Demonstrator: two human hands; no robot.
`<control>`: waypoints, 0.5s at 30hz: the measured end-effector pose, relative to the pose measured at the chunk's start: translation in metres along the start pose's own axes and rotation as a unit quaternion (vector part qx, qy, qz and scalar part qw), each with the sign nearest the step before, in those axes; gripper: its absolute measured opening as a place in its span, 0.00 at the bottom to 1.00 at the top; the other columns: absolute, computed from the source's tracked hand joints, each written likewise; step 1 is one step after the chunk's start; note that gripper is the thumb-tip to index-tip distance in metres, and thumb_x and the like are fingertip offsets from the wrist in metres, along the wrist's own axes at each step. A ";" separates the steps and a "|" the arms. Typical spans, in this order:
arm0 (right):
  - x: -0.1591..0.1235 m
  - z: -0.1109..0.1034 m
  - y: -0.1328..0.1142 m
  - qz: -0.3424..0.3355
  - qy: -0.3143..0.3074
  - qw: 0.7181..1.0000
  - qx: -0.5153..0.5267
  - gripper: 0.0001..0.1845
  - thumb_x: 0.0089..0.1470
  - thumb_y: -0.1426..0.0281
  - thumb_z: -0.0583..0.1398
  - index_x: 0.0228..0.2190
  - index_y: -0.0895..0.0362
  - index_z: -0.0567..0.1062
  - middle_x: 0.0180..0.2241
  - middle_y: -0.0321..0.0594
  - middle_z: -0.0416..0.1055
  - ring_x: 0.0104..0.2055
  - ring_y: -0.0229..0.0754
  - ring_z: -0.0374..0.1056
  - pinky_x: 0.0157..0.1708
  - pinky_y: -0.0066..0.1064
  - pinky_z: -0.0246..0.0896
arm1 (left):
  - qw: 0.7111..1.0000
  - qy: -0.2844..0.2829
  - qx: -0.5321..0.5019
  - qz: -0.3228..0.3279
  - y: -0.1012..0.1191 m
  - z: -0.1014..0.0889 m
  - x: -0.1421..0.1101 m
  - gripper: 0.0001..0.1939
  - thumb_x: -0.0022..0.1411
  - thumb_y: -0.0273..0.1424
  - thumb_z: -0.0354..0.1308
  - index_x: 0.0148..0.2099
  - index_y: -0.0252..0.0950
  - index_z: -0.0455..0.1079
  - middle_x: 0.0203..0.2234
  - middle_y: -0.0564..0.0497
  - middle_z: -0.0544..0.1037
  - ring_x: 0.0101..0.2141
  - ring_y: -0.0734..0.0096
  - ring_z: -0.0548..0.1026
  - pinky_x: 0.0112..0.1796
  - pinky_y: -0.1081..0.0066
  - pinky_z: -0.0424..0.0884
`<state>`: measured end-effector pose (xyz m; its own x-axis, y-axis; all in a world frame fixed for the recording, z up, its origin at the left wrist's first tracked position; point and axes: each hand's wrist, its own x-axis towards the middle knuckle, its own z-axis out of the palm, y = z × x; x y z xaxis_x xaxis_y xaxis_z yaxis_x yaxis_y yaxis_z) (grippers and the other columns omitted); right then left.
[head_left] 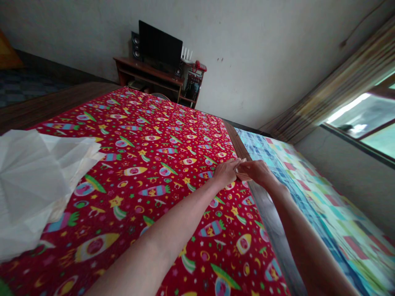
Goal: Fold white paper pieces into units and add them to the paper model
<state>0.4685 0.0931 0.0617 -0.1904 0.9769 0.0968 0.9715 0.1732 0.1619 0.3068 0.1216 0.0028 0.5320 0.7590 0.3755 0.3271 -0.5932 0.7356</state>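
Out at arm's length, my left hand (226,170) and my right hand (256,169) meet above the right edge of a red cloth (173,201) printed with rockets and stars. The fingers of both are closed around a small tan striped piece (243,177), which looks folded. Fingers cover much of it, and its exact kind cannot be made out. At the left lies a stack of large white creased sheets (33,176), apart from both hands, with cream-coloured layers showing along its edge.
A dark wooden strip (268,213) runs between the red cloth and a blue checked, patchwork-patterned cloth (324,201). Against the wall, a brown desk (148,72) carries a black monitor (160,45), speakers and a white router. A window (367,115) with a curtain is at the right.
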 end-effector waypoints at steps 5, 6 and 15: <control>0.012 0.006 0.003 -0.028 -0.035 0.999 0.010 0.13 0.49 0.71 0.54 0.26 0.57 0.80 0.20 0.37 0.73 0.19 0.34 0.61 0.20 0.25 0.47 | 1.000 -0.006 0.001 -0.002 0.000 -0.001 -0.001 0.25 0.63 0.25 0.50 0.61 0.46 0.61 0.54 0.52 0.71 0.51 0.64 0.71 0.50 0.66 0.69; 0.014 0.007 0.003 -0.033 -0.039 0.999 0.011 0.13 0.49 0.72 0.54 0.27 0.57 0.80 0.21 0.38 0.74 0.20 0.34 0.61 0.20 0.25 0.48 | 1.000 -0.008 0.002 -0.003 0.000 -0.001 -0.001 0.25 0.63 0.25 0.50 0.61 0.46 0.61 0.53 0.52 0.72 0.51 0.64 0.72 0.50 0.66 0.69; 0.019 0.012 -0.003 -0.063 -0.065 0.996 -0.008 0.12 0.48 0.70 0.56 0.25 0.57 0.80 0.23 0.38 0.75 0.21 0.34 0.62 0.22 0.25 0.47 | 1.000 -0.002 0.011 -0.013 -0.003 0.006 -0.002 0.29 0.60 0.23 0.51 0.63 0.46 0.57 0.62 0.48 0.58 0.53 0.58 0.69 0.51 0.61 0.68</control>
<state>0.4631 0.1130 0.0514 -0.2892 0.9558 -0.0522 0.9386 0.2939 0.1806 0.3091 0.1202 -0.0034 0.5262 0.7728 0.3547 0.3569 -0.5793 0.7328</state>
